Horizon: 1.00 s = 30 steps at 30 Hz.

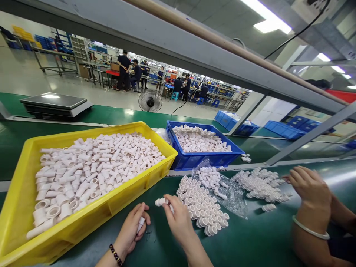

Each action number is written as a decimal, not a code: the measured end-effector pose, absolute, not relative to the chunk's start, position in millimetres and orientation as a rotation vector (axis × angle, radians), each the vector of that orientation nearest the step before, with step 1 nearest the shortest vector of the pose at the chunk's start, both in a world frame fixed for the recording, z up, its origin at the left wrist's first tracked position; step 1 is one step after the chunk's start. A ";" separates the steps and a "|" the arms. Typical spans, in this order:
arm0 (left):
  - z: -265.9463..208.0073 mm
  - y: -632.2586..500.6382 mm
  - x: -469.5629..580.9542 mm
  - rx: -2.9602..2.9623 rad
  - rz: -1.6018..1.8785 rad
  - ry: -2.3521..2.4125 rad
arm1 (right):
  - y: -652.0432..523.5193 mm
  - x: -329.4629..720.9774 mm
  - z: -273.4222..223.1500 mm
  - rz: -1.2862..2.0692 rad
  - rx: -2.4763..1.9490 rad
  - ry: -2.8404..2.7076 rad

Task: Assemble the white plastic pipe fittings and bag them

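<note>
My left hand (130,228), with a dark bead bracelet at its wrist, is curled round a white plastic pipe fitting (140,224). Close by to the right, my right hand (179,218) pinches another white pipe fitting (160,202) between thumb and fingers; a bit more white plastic shows under its fingers. Right beside that hand, a block of white fittings (204,207) stands in packed rows, round openings up. To the left of both hands is a yellow bin (111,211) heaped with loose white pipe fittings (97,167).
Behind stands a blue bin (200,158) of white fittings. A clear plastic bag (235,202) with loose fittings lies right of the rows. At right, a co-worker's hands (311,185) are near another group of fittings (261,183). A scale (55,104) sits back left; a grey beam (194,40) crosses overhead.
</note>
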<state>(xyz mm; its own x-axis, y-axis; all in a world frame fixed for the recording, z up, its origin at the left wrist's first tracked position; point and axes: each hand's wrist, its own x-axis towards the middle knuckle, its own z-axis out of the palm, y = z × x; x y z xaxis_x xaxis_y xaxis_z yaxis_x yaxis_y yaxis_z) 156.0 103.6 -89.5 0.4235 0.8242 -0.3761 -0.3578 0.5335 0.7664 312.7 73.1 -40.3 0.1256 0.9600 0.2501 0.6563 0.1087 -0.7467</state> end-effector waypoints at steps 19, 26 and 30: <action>-93.8 104.6 153.3 0.615 0.887 0.725 | 111.4 356.2 -33.6 0.053 -2.263 -1.737; -86.5 107.8 154.0 0.550 0.826 0.679 | 87.6 330.9 -20.8 1.029 -1.412 -0.994; -88.0 109.8 153.1 0.546 0.843 0.695 | 76.8 301.6 -37.5 1.496 -1.168 -0.827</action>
<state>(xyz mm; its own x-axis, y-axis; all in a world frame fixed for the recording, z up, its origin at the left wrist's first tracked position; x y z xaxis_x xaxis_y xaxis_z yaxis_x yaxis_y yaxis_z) 153.1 109.8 -88.0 0.4735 0.8158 -0.3320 -0.4810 0.5553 0.6785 301.6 76.8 -37.5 -0.0086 0.9677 -0.2520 -0.3010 -0.2428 -0.9222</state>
